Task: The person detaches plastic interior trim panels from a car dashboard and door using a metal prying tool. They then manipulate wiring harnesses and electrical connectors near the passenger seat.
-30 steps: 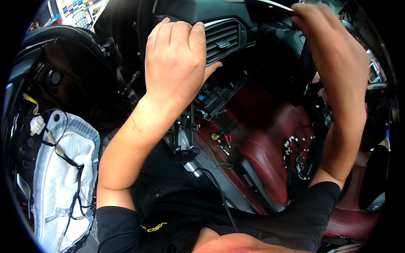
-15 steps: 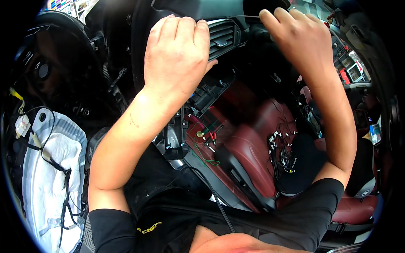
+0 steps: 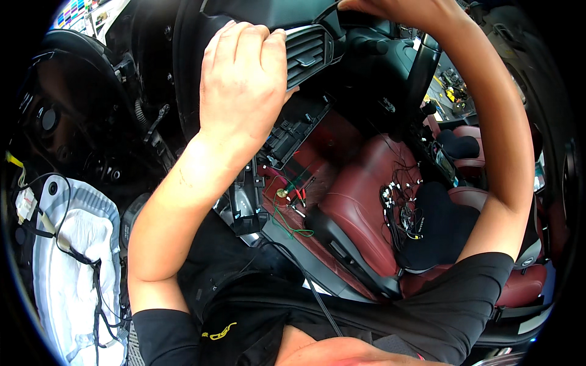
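Observation:
My left hand (image 3: 243,79) is closed round the left end of a dashboard air vent (image 3: 306,56). Its fingers curl over the top edge and the thumb shows below the slats. Beyond the vent, my right hand (image 3: 390,7) reaches to the dashboard's upper part and is largely cut off by the picture's top edge. One fingertip rests beside the dark trim (image 3: 326,13) there; whether it grips anything is hidden.
A steering wheel (image 3: 421,67) stands beneath my right forearm. Thin cables with white plugs (image 3: 400,207) lie on the red seat (image 3: 354,213). Green wire and red clips (image 3: 300,194) sit on the floor. The opened door's white lining (image 3: 88,244) with hanging wires is at left.
My right hand has moved up and left, partly out of the picture, uncovering the steering wheel. My left hand has shifted slightly left in the picture, still on the vent.

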### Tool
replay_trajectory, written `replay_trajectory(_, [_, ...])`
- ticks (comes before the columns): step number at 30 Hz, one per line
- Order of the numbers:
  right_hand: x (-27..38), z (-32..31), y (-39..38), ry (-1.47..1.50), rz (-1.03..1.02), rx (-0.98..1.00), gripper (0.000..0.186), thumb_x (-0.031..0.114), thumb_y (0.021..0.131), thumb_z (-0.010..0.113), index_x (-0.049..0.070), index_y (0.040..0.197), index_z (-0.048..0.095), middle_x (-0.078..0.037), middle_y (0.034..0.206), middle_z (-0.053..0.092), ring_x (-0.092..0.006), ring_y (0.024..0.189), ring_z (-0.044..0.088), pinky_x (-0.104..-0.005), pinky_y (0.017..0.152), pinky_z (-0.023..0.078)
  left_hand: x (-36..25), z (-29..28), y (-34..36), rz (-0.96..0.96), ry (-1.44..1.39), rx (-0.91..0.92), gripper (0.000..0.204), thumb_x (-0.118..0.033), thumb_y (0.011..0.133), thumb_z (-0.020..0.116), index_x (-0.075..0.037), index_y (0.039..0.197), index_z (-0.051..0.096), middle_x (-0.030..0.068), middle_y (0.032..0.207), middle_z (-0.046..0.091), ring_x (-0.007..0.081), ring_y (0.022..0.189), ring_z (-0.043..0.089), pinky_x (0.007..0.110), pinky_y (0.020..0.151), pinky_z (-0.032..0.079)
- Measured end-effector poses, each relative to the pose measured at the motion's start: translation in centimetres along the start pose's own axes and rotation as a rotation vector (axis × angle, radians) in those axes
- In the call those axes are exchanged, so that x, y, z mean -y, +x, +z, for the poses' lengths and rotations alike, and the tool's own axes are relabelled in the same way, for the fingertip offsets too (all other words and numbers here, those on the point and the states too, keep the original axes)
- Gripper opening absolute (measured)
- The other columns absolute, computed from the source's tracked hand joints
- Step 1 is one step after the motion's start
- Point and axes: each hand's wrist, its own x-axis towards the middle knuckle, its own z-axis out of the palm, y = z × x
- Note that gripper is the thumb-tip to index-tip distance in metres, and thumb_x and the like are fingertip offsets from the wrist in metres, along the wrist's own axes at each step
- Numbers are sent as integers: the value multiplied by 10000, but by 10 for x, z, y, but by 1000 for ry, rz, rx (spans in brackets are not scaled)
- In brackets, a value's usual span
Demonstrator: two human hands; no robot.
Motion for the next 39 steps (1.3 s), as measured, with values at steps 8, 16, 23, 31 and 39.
replay_trajectory(8, [-15,16,26,100,-205,-58,452,561,822,706,146,660,632,-32,673,645,-256,742,674,-393,791,512,-1,1,-15,68,-7,-22,726,-230,590,938,-23,1216,636,107,1135,622,300,1123,611,515,1093,447])
replay_trajectory(16, [22,-33,-29,-114,181,-12,367,486,838,731,122,832,683,-45,833,698,-227,837,705,-399,810,533,-7,-28,-1,75,-397,31,730,-265,623,950,-27,1238,637,157,1190,654,343,1174,643,576,1125,418])
replay_trajectory(23, [130,-95,-171,638,896,-233,156,84,962,649,-13,1061,722,-130,898,698,-214,770,668,-301,660,505,-61,-52,-82,136,-909,49,334,-55,843,731,-18,1168,668,134,1095,637,369,1103,708,477,920,623])
replay_trajectory(31, [285,-59,-225,2152,1565,11,829,525,889,772,-34,1440,503,-34,1154,651,-68,889,524,-230,776,424,-85,-37,-101,270,-1170,230,371,-40,822,760,-44,1182,669,118,1166,630,341,1164,683,418,928,632])
replay_trajectory(39, [332,-17,-228,2718,1986,10,554,420,958,732,8,1302,596,-94,1186,709,-164,1017,700,-300,868,576,-92,-13,-114,81,-811,546,689,-68,696,839,-113,1347,620,148,1412,578,393,1316,567,416,980,577])
